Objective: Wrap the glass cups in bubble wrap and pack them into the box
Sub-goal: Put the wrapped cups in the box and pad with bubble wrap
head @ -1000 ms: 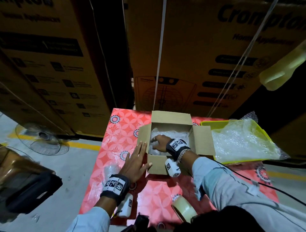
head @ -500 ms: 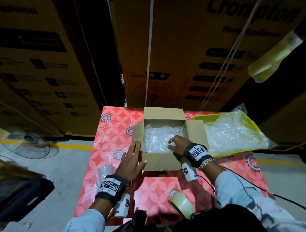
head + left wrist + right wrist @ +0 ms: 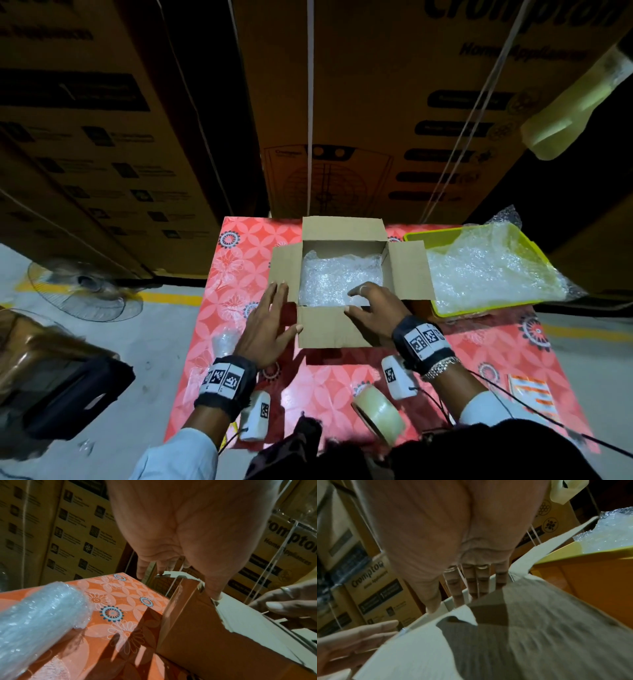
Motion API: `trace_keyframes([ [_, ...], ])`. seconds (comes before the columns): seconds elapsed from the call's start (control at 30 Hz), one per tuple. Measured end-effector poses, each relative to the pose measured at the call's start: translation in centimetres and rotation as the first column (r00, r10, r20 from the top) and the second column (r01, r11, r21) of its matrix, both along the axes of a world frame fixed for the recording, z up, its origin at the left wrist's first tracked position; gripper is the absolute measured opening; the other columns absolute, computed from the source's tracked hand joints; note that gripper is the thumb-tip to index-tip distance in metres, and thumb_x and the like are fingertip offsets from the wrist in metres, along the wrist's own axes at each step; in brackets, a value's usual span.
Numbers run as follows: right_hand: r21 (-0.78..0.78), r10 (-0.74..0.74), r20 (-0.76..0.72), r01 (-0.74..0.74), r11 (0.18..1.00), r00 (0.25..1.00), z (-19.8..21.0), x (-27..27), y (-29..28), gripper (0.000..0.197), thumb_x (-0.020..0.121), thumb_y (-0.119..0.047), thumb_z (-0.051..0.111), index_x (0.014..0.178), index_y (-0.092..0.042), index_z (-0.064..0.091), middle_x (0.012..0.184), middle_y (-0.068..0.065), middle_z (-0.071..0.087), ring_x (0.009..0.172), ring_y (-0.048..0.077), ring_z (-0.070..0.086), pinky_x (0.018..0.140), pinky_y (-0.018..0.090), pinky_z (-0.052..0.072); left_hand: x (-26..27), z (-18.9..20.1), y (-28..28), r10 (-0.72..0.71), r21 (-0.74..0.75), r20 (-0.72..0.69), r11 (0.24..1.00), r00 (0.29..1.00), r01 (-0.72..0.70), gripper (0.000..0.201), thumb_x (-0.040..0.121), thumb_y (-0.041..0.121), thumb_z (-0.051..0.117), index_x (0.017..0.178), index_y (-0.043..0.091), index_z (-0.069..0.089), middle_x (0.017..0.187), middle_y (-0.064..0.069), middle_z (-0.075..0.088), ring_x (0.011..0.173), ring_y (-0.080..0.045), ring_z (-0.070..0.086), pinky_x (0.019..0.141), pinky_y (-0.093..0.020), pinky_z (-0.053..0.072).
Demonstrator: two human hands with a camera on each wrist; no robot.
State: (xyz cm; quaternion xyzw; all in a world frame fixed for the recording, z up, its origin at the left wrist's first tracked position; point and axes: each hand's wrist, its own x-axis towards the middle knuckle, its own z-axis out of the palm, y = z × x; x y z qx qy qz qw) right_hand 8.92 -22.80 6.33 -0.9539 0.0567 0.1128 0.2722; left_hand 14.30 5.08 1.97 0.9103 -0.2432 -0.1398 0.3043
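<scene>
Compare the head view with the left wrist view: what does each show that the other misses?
Head view only: bubble wrap filling the box, the tape roll, the yellow tray. Left wrist view only: the left hand's palm and the box's outer side wall. Both: the bubble-wrapped cup lying on the floral tablecloth, the right hand at the box's near edge.

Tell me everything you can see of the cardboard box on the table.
The cardboard box is small, plain brown corrugated card, standing upright on the red flowered tablecloth. All four flaps are open. Bubble wrap fills its inside. The left hand lies flat against its left side; the right hand reaches over its near right corner. A yellow tray sits just to its right.
</scene>
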Motion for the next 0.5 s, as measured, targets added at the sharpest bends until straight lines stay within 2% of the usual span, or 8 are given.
trace_keyframes([
  [0.03,0.058,0.000,0.062,-0.003,0.998,0.998,0.3,-0.4,0.2,0.040,0.097,-0.040,0.066,0.131,-0.020,0.063,0.132,-0.003,0.061,0.120,0.015,0.059,0.103,0.032,0.047,-0.4,0.2,0.7,0.026,-0.023,0.015,0.999,1.000,-0.025,0.093,0.098,0.044,0.065,0.166,0.027,0.004,0.174,-0.001,0.001,0.154,-0.030,0.027,0.122,-0.054,0.031],
  [0.13,0.283,-0.033,0.206,-0.027,0.959,0.978,0.9,-1.8,1.6,0.038,0.094,-0.028,0.071,0.131,-0.021,0.065,0.122,-0.005,0.064,0.105,0.010,0.064,0.094,0.035,0.056,-2.6,1.1,3.2,0.149,-0.084,0.052,0.986,0.988,-0.144,0.089,0.098,0.041,0.067,0.165,0.028,0.010,0.173,0.002,0.008,0.156,-0.020,0.020,0.124,-0.045,0.027],
  [0.2,0.412,-0.033,0.257,-0.079,0.908,0.966,1.0,-2.6,3.0,0.037,0.093,-0.023,0.073,0.129,-0.022,0.066,0.114,-0.005,0.067,0.096,0.009,0.067,0.087,0.033,0.058,-4.5,1.8,5.0,0.238,-0.134,0.086,0.965,0.968,-0.225,0.085,0.098,0.043,0.066,0.164,0.022,0.017,0.169,0.001,0.018,0.154,-0.016,0.022,0.124,-0.041,0.027],
  [0.27,0.522,0.004,0.253,-0.140,0.841,0.967,1.3,-3.1,4.7,0.034,0.093,-0.017,0.073,0.126,-0.024,0.067,0.108,-0.005,0.068,0.087,0.009,0.066,0.079,0.028,0.058,-6.7,2.3,7.0,0.319,-0.139,0.094,0.942,0.943,-0.305,0.085,0.095,0.053,0.061,0.161,0.014,0.024,0.163,-0.004,0.029,0.151,-0.019,0.029,0.123,-0.039,0.028],
  [0.33,0.575,0.084,0.216,-0.197,0.794,0.973,1.4,-3.5,6.5,0.034,0.094,-0.013,0.070,0.127,-0.024,0.067,0.108,-0.006,0.069,0.084,0.009,0.066,0.075,0.024,0.058,-9.2,2.5,8.6,0.370,-0.080,0.068,0.928,0.926,-0.365,0.093,0.089,0.066,0.056,0.160,0.011,0.027,0.159,-0.007,0.035,0.147,-0.021,0.034,0.121,-0.035,0.028],
  [0.43,0.619,0.193,0.180,-0.263,0.740,0.965,0.2,-3.8,9.7,0.036,0.095,-0.013,0.068,0.130,-0.021,0.066,0.108,-0.005,0.070,0.079,0.005,0.065,0.070,0.021,0.057,-13.1,2.5,10.3,0.483,-0.026,-0.015,0.875,0.876,-0.483,0.092,0.087,0.058,0.061,0.159,0.012,0.028,0.156,-0.008,0.037,0.143,-0.022,0.039,0.116,-0.035,0.034],
  [0.5,0.623,0.234,0.180,-0.295,0.725,0.955,-0.5,-3.8,12.2,0.038,0.094,-0.010,0.068,0.130,-0.018,0.065,0.106,-0.001,0.069,0.084,0.008,0.065,0.072,0.024,0.057,-15.3,2.4,11.1,0.533,-0.019,-0.051,0.845,0.845,-0.534,0.095,0.083,0.062,0.059,0.159,0.015,0.029,0.155,-0.006,0.038,0.141,-0.023,0.042,0.113,-0.038,0.039],
])
